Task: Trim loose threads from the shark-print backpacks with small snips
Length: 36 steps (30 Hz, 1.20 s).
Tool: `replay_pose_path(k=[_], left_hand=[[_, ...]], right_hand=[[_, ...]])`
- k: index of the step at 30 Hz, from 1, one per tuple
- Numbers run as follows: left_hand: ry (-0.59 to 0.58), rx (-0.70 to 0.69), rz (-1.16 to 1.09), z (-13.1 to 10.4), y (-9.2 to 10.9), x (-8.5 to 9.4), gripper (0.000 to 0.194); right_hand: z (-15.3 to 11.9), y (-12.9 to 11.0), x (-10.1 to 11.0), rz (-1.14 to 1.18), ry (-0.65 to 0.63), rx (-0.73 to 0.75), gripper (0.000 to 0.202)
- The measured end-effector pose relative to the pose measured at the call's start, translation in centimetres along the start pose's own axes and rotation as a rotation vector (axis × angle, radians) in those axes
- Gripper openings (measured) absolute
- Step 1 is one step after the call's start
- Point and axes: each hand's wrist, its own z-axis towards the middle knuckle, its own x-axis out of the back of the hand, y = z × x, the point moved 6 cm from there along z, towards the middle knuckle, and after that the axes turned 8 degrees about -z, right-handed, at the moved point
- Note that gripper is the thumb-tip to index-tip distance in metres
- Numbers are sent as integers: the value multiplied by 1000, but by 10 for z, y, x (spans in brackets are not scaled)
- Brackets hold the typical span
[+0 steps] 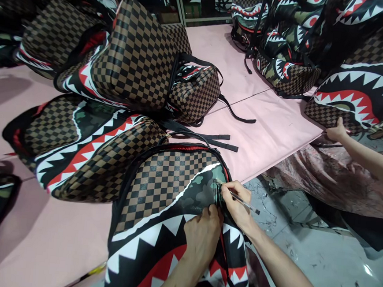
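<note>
In front of me a backpack with a brown-and-black check, a camouflage patch and a shark-mouth print leans at the table edge. My left hand is closed, its curled fingers gripping the backpack's front beside the zipper; the fingertips are hidden. Just above it, my right hand pinches a slim pen with a clear barrel. The pen's front end is at the zipper edge of the camouflage patch, partly covered by my fingers. The backpack's top is unzipped, with red lining showing.
More check-and-shark backpacks lie on the pink table: a stack at left, a pile at the back right. Another person's hand touches a large backpack at right. Loose straps lie across the table. Scraps litter the floor.
</note>
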Motion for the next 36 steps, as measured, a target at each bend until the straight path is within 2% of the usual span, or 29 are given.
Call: replay_pose_path(k=[12, 21, 24, 27, 29, 36], left_hand=[[81, -53, 13, -2, 2, 3, 31], [286, -142, 58, -4, 5, 12, 23], [353, -174, 73, -6, 8, 16, 23], [393, -186, 71, -7, 10, 20, 22], [398, -196, 60, -7, 11, 21, 21], [390, -213, 29, -9, 8, 18, 14]], right_hand=[[-1, 1, -1, 29, -18, -23, 17], [0, -7, 1, 11, 21, 28, 15], [-3, -6, 6, -16, 75, 47, 13], [-10, -6, 10, -40, 129, 108, 7], [-14, -7, 10, -40, 115, 167, 3], [-16, -23, 7, -53, 108, 377, 14]])
